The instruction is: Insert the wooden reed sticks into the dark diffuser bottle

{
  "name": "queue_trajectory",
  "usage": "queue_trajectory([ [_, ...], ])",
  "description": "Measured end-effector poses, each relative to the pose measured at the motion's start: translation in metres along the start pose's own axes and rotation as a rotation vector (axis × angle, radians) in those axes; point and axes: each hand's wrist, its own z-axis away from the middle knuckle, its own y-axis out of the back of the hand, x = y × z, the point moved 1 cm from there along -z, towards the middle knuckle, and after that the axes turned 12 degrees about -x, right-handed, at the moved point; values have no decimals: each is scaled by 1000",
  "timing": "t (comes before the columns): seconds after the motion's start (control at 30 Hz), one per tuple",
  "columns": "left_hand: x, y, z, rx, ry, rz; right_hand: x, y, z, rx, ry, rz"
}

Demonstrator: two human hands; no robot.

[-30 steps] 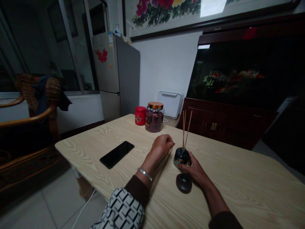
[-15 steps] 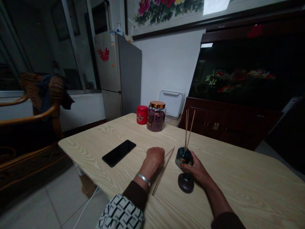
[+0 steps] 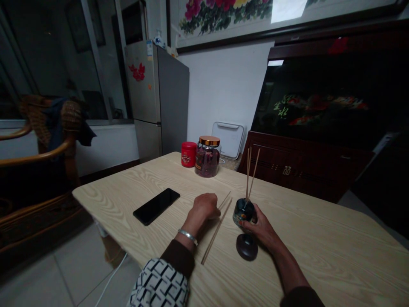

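My right hand (image 3: 261, 224) is closed around a small dark glass reed diffuser bottle (image 3: 241, 214) standing on the table. Several thin brown reeds (image 3: 253, 175) rise from its neck. In front of it lies a round dark lid (image 3: 246, 247). My left hand (image 3: 205, 207), with a silver bracelet at the wrist, is closed in a pinch on one reed stick (image 3: 226, 200), whose far end points away past the fingers. Beside it, more reed sticks (image 3: 214, 237) lie together on the wooden table (image 3: 287, 256). The left fingertips are partly hidden behind the hand.
A black phone (image 3: 156, 206) lies left of my left hand. Farther back stand a red canister (image 3: 188, 154) and a copper-lidded jar (image 3: 207, 160) of dark dried contents. A wooden chair (image 3: 64, 157) is at the left, a fridge (image 3: 172, 98) behind, and a dark cabinet (image 3: 306, 166) at the right.
My left hand has tilted and shifted slightly, and more of the pinched reed stick shows. My right hand still holds the bottle in place. The whole view has shifted a little.
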Motion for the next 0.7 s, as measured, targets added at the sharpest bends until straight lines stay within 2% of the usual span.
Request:
queue_trajectory([
  [0.13, -14, 2, -7, -2, -28, 184, -3, -1, 1, 7, 2, 11],
  [0.33, -31, -12, -19, 13, -71, 557, 1, 0, 0, 22, -12, 32],
  [0.5, -28, -19, -23, -12, -100, 860, 5, 1, -2, 9, 7, 23],
  [0.7, -16, -12, -12, -113, -208, 1143, 2, 0, -1, 16, 1, 14],
])
